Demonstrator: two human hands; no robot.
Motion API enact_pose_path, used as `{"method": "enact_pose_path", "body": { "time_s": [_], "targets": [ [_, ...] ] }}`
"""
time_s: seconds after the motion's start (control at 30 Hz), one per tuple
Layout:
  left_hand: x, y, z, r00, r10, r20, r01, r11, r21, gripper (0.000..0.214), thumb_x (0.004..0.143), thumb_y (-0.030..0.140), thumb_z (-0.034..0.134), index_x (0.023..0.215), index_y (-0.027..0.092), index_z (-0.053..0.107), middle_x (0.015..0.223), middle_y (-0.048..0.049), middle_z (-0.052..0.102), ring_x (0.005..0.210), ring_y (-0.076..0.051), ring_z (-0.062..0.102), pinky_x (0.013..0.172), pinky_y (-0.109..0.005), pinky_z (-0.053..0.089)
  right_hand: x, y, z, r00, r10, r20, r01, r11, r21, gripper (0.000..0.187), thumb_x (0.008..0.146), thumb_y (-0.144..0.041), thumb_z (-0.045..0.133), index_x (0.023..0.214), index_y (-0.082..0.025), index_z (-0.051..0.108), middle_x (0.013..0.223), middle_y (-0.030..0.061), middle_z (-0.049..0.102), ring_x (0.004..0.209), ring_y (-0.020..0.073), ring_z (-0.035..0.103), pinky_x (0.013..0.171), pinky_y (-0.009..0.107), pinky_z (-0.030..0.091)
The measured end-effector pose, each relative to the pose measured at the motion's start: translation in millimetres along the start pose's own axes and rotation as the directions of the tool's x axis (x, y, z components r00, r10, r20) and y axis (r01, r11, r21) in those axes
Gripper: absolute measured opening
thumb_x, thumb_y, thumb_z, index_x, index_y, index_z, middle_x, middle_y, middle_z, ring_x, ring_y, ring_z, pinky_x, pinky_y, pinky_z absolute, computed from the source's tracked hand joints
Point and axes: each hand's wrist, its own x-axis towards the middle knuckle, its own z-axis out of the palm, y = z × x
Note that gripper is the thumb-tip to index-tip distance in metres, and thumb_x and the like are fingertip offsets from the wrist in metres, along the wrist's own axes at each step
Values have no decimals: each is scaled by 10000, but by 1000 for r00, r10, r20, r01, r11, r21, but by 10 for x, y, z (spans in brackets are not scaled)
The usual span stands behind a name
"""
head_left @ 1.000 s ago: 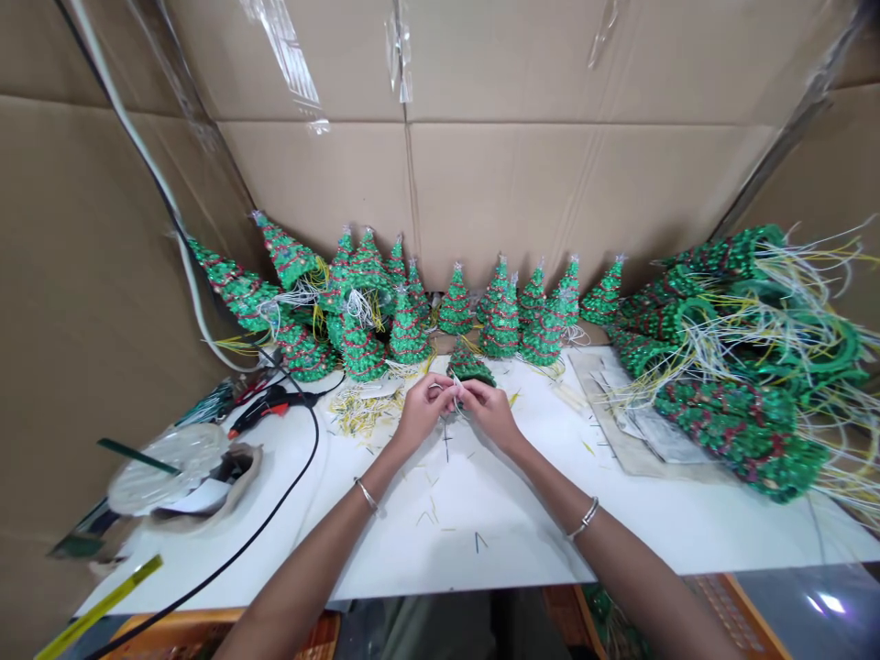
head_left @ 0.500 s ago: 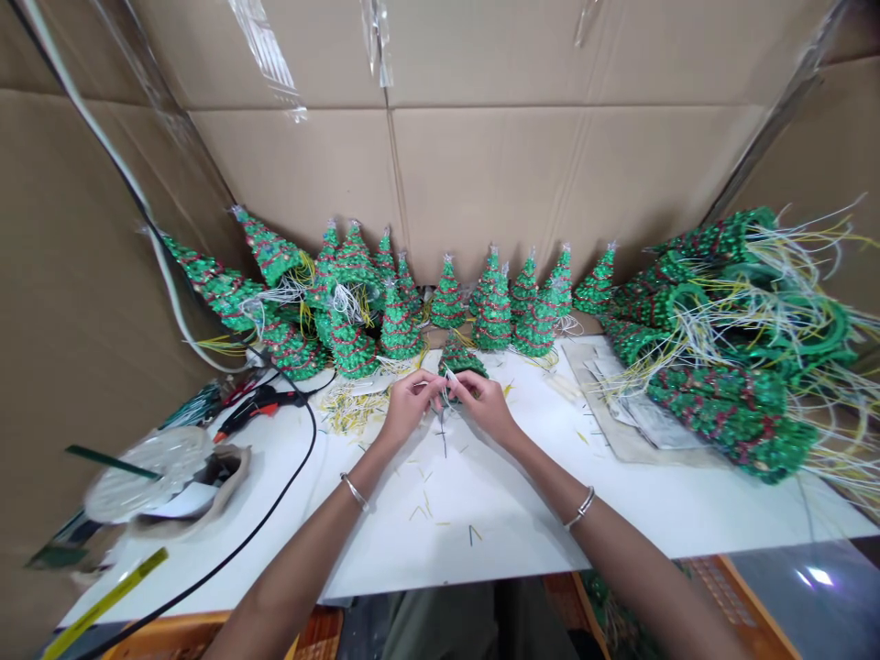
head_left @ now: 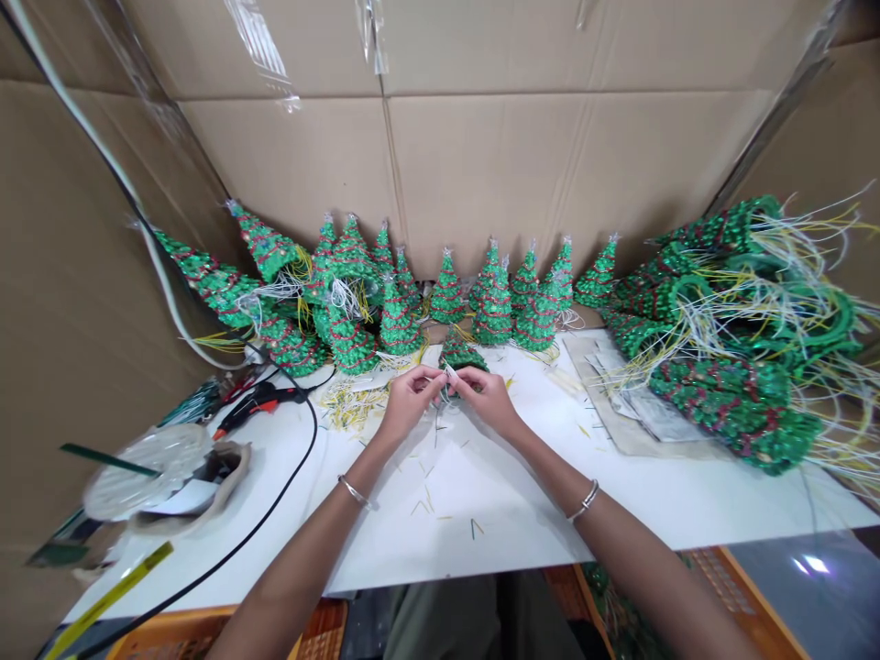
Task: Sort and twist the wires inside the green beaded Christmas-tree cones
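A small green beaded Christmas tree [head_left: 459, 353] lies tilted at the table's far side, its lower end hidden behind my fingers. My left hand [head_left: 411, 403] and my right hand [head_left: 489, 401] meet in front of it. Their fingertips pinch thin white wires [head_left: 448, 378] that come out of the tree's base. Behind it stands a row of several similar beaded trees [head_left: 446, 293], with white and yellow wires trailing from them.
A heap of green beaded tree pieces [head_left: 735, 312] with long wires lies at right, partly on papers [head_left: 639, 412]. At left are a hot glue gun [head_left: 258, 408], yellow wire clippings [head_left: 350, 408], a black cable [head_left: 289, 495] and a round plastic-covered roll [head_left: 148, 469]. Cardboard walls surround the white table [head_left: 481, 522].
The whole scene sits slightly higher and further left in the picture as my head shifts. Both hands stay together at the small tree's wires.
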Motion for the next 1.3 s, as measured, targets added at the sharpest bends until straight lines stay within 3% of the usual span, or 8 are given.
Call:
{"method": "enact_pose_path", "body": {
  "time_s": [0.23,0.4,0.6,0.83,1.17,1.3],
  "targets": [
    [1,-8,35,1000,-3,-16,2,1000,-18,292,738,424,667,869,164,646,670,8,626,524,-98,516,471,-204,383,-2,18,-6,998,67,9,-68,991,119,316,795,-460,625,872,-157,676,743,56,715,678,167,646,617,265,504],
    [-9,-18,43,999,45,-29,-44,998,34,231,742,378,668,792,152,663,739,-20,659,611,-115,549,553,-219,424,-3,56,0,993,111,43,-117,977,179,301,773,-439,650,868,-155,683,767,57,719,670,164,641,625,273,511],
    [-16,-24,68,996,25,-89,-28,999,-30,263,742,412,665,801,163,603,712,6,621,575,-102,531,557,-215,423,25,57,-20,995,101,-28,-98,991,91,291,743,-451,673,801,-170,724,731,35,705,633,151,592,593,256,474],
    [-10,-28,63,998,43,-45,-43,999,4,271,725,418,688,781,154,659,735,-11,650,587,-105,529,547,-215,422,16,49,-7,996,80,-50,-77,995,58,276,753,-444,661,760,-172,704,697,22,676,606,138,553,578,248,436],
    [-15,-20,33,998,34,-43,-33,999,34,286,724,423,696,783,144,678,716,-15,658,554,-108,550,547,-227,444,18,45,-15,994,99,-46,-94,991,95,261,754,-430,660,781,-172,691,715,25,681,627,143,568,598,254,446],
    [-1,-35,36,999,20,-26,-22,998,-58,308,701,432,711,780,147,625,741,-17,664,549,-104,565,544,-227,460,21,42,-18,994,98,-49,-92,989,119,257,754,-418,661,792,-168,707,732,39,698,641,154,588,609,261,458]
  ]
}}
